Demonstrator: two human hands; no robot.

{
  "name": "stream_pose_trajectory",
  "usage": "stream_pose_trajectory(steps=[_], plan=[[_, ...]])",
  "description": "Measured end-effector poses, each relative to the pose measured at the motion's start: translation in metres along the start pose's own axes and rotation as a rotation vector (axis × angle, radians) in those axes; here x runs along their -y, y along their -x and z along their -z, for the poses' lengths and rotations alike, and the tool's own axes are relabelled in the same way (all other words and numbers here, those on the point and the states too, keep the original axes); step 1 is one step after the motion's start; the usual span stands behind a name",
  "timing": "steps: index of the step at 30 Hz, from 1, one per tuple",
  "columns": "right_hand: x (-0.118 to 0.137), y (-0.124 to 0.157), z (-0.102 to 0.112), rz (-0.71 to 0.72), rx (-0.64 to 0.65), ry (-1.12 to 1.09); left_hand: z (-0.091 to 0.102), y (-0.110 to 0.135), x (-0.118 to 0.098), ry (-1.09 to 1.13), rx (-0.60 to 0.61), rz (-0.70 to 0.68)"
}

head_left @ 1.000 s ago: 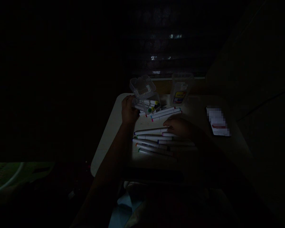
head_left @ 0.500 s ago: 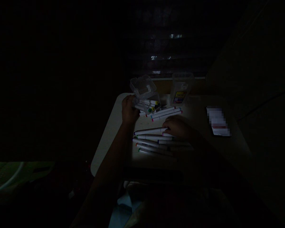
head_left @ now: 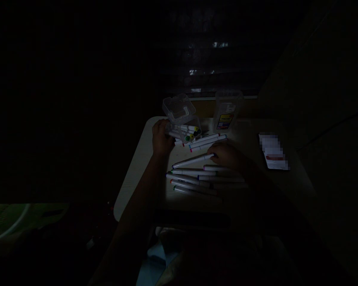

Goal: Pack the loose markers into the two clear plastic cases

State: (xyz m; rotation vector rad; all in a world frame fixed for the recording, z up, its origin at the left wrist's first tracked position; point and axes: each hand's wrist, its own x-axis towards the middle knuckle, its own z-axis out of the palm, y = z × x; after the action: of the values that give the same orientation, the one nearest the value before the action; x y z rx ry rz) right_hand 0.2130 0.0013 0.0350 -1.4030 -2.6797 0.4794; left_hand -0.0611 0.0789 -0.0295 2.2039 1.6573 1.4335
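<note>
The scene is very dark; only a small pale table is lit. My left hand grips a clear plastic marker case, which is tipped on its side with several markers inside. My right hand is closed on the end of a white marker and holds it slightly raised and slanted. Several more white markers with coloured caps lie in a row on the table below that hand. A few others rest beside the case.
A second clear case with a yellow and red label stands upright at the back of the table. A blurred white card lies to the right. A pale green object sits low at the far left. Window blinds fill the dark background.
My right hand has closed on one marker from the row and lifted its end, so it now lies slanted. My left hand and the case have stayed put.
</note>
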Motion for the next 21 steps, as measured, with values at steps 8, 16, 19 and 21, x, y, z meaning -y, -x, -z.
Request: stream_pose_trajectory(steps=[8, 16, 19, 21], plan=[[0.005, 0.015, 0.034, -0.009, -0.107, -0.064, 0.000, 0.001, 0.001, -0.017, -0.015, -0.035], [0.001, 0.027, 0.043, 0.065, -0.294, -0.086, 0.000, 0.001, 0.000, -0.009, -0.018, -0.036], [0.003, 0.030, 0.044, 0.070, -0.323, -0.080, 0.000, 0.001, 0.001, -0.012, -0.017, -0.061], [0.004, 0.031, 0.046, 0.067, -0.334, -0.079, 0.000, 0.001, 0.002, -0.018, -0.016, -0.059]])
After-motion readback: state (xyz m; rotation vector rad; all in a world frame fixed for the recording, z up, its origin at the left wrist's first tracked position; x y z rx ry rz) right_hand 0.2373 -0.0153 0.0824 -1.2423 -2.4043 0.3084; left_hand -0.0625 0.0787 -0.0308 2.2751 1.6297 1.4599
